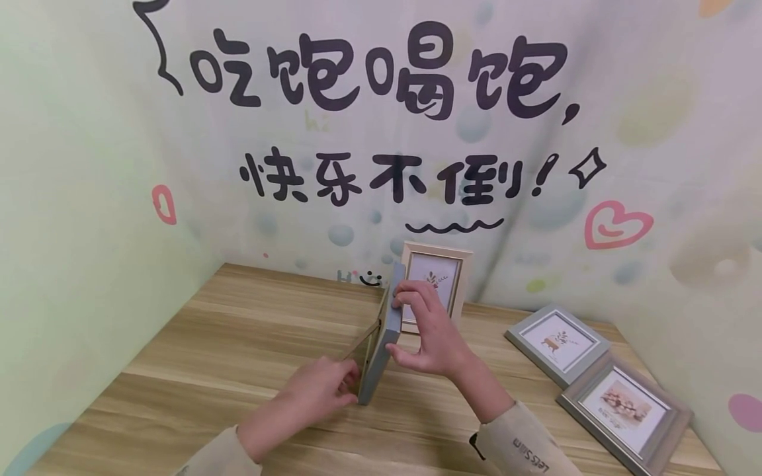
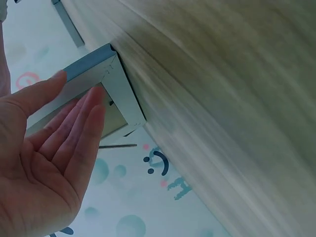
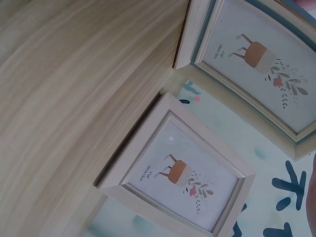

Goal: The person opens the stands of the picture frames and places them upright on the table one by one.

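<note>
A blue-grey picture frame [image 1: 383, 344] stands upright on the table, its print side turned right, with a thin stand leg [image 1: 362, 341] sticking out behind. My right hand [image 1: 431, 337] grips it by the near side edge, fingers higher and thumb lower. Close behind its lower back, my left hand [image 1: 318, 390] has its fingers extended; whether they touch is unclear. In the left wrist view the left hand [image 2: 59, 143] shows palm and straight fingers in front of the frame's pale back [image 2: 123, 96]. A cream picture frame [image 1: 462, 277] stands just behind, its plant print visible in the right wrist view.
On the right of the wooden table [image 1: 262, 317] lie a grey-blue picture frame [image 1: 536, 340] and a brown-grey picture frame [image 1: 595, 423], face up and close together. A printed wall cloth [image 1: 333, 132] with dark lettering hangs along the back.
</note>
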A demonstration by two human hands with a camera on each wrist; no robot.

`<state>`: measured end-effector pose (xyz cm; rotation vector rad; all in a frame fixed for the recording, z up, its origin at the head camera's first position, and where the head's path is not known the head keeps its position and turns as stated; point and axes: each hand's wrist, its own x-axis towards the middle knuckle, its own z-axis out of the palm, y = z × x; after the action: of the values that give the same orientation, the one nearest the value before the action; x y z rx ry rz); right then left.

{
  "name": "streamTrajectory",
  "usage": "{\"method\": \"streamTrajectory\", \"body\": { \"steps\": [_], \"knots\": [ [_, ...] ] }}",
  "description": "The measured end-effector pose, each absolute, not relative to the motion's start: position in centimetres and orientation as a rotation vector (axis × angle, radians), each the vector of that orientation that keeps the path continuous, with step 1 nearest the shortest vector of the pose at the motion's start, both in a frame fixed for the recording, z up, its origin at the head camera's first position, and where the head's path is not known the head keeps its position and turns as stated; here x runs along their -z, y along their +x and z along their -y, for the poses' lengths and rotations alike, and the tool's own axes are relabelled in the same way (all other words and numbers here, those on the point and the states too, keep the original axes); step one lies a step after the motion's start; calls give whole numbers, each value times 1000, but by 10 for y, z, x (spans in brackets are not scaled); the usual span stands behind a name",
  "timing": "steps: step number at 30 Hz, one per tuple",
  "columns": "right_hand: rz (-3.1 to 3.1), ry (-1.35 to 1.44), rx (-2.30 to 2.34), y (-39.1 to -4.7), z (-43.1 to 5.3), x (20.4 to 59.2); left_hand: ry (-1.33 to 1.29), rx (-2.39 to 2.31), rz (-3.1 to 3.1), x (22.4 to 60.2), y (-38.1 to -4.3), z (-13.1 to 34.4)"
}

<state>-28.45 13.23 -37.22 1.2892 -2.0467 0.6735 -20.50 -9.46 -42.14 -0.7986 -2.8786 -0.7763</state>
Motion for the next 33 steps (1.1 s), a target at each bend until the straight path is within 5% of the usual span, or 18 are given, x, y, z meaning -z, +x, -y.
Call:
{"method": "streamTrajectory", "body": {
  "steps": [33],
  "knots": [
    [2015,1343,-675,-289,-129,370,-673,676,2895,422,-215,83]
  ]
}}
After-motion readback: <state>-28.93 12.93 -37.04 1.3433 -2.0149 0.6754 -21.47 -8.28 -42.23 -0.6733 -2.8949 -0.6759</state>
